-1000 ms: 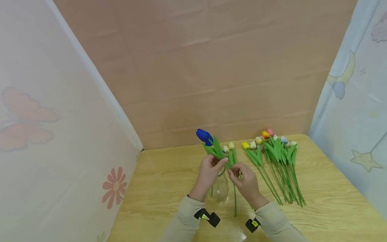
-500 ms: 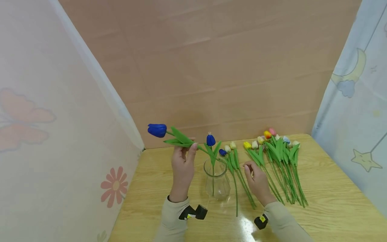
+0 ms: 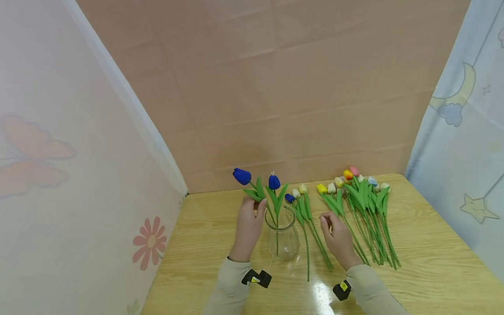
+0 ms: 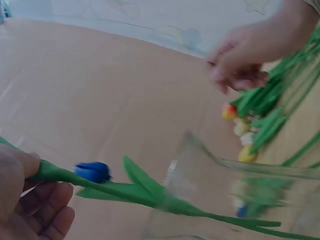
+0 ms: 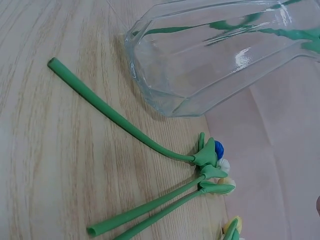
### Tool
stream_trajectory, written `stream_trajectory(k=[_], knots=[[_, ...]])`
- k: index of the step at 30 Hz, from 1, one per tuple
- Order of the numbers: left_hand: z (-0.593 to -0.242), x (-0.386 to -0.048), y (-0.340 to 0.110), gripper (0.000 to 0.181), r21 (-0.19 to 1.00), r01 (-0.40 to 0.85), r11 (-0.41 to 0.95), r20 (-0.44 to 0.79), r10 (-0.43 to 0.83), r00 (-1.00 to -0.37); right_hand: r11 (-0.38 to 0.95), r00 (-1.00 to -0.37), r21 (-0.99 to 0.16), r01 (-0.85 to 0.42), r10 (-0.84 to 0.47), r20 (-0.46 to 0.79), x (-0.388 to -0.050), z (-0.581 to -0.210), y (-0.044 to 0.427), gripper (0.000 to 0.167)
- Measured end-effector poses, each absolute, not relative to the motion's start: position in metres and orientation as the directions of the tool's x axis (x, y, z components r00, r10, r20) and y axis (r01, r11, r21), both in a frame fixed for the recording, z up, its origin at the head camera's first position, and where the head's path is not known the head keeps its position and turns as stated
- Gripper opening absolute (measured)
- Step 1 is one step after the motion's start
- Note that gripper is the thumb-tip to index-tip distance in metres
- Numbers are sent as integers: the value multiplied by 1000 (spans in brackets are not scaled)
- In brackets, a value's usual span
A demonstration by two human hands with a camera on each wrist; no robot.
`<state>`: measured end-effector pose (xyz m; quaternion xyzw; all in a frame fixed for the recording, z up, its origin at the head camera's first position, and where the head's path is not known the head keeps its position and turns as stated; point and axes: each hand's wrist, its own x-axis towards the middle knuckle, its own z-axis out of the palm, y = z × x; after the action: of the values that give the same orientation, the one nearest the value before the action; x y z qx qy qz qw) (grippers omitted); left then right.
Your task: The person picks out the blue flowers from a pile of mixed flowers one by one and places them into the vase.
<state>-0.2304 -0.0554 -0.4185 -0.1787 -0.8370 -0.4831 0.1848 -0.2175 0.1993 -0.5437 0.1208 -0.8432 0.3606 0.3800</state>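
Observation:
My left hand (image 3: 249, 229) pinches a blue artificial tulip (image 3: 242, 176) near its leaves, left of the clear glass vase (image 3: 289, 246). The tulip's stem slants down into the vase mouth. Another blue tulip (image 3: 274, 182) stands inside the vase, its stem visible through the glass. In the left wrist view, my thumb and fingers (image 4: 50, 212) are around the held green stem. To the right, my right hand (image 3: 338, 240) hovers with loosely curled fingers, holding nothing. Between vase and right hand lie a blue tulip (image 3: 289, 198) and two whitish ones (image 3: 303, 189).
Several tulips lie in a bunch (image 3: 366, 201) on the right of the wooden table (image 3: 208, 245), yellow, white, orange and pink among them. A beige backdrop (image 3: 252, 109) rises behind. Printed cloths hang on the left (image 3: 98, 175) and right (image 3: 472, 166).
My left hand first swung left with the blue tulip, then came back right and lower, making the stem steeper in the vase mouth. My right hand drew away rightward from the tulip, then stayed nearly still.

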Motion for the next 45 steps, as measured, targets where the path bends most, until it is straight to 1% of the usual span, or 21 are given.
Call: stream_trajectory(k=[4,9,11,13,15,17,20,23,25,28,32,36,38,39,41,43,45], knots=[[-434,-236,-50,20,738,408,538,395,146,-907,710,-680,-513,-482,66,730,-218,-545,200,4],[-450,-242,-46,18,671,385,634,396,134,-909,707,-668,-501,-499,54,742,-219,-546,200,5],[-455,-245,-46,19,675,371,638,385,124,-914,708,-666,-496,-502,50,745,-218,-547,200,5],[-460,-247,-49,23,698,355,622,360,123,-925,708,-663,-493,-506,46,747,-218,-547,200,6],[-463,-247,-53,32,734,338,590,324,133,-937,708,-663,-492,-507,44,747,-218,-547,200,7],[-466,-248,-57,48,774,334,538,288,171,-942,707,-663,-493,-507,45,747,-217,-546,201,7],[-471,-247,-64,76,849,314,425,216,263,-940,715,-660,-486,-502,47,750,-217,-546,202,6],[-482,-246,-67,105,912,253,323,136,343,-929,723,-656,-481,-496,50,753,-216,-545,202,4],[-493,-245,-68,117,935,212,284,99,367,-925,722,-661,-485,-493,52,749,-216,-545,202,4],[-513,-245,-64,125,953,166,255,61,377,-924,711,-673,-504,-491,58,737,-215,-545,201,4],[-534,-243,-55,127,960,136,245,34,378,-925,701,-687,-524,-483,68,724,-213,-547,201,4],[-545,-244,-44,120,967,144,209,59,367,-928,705,-711,-540,-460,72,700,-212,-549,200,4],[-548,-245,-39,112,968,164,192,87,354,-931,709,-746,-560,-428,73,662,-212,-550,201,5],[-549,-245,-38,107,967,167,190,93,345,-934,711,-777,-579,-399,73,625,-212,-550,201,7],[-551,-244,-36,98,965,175,193,104,330,-938,718,-858,-622,-312,68,509,-213,-551,201,11],[-552,-244,-36,90,964,171,204,101,314,-944,735,-935,-648,-198,57,350,-215,-553,202,15],[-553,-243,-35,86,965,163,204,96,306,-947,764,-983,-639,-91,34,181,-218,-555,203,17]])
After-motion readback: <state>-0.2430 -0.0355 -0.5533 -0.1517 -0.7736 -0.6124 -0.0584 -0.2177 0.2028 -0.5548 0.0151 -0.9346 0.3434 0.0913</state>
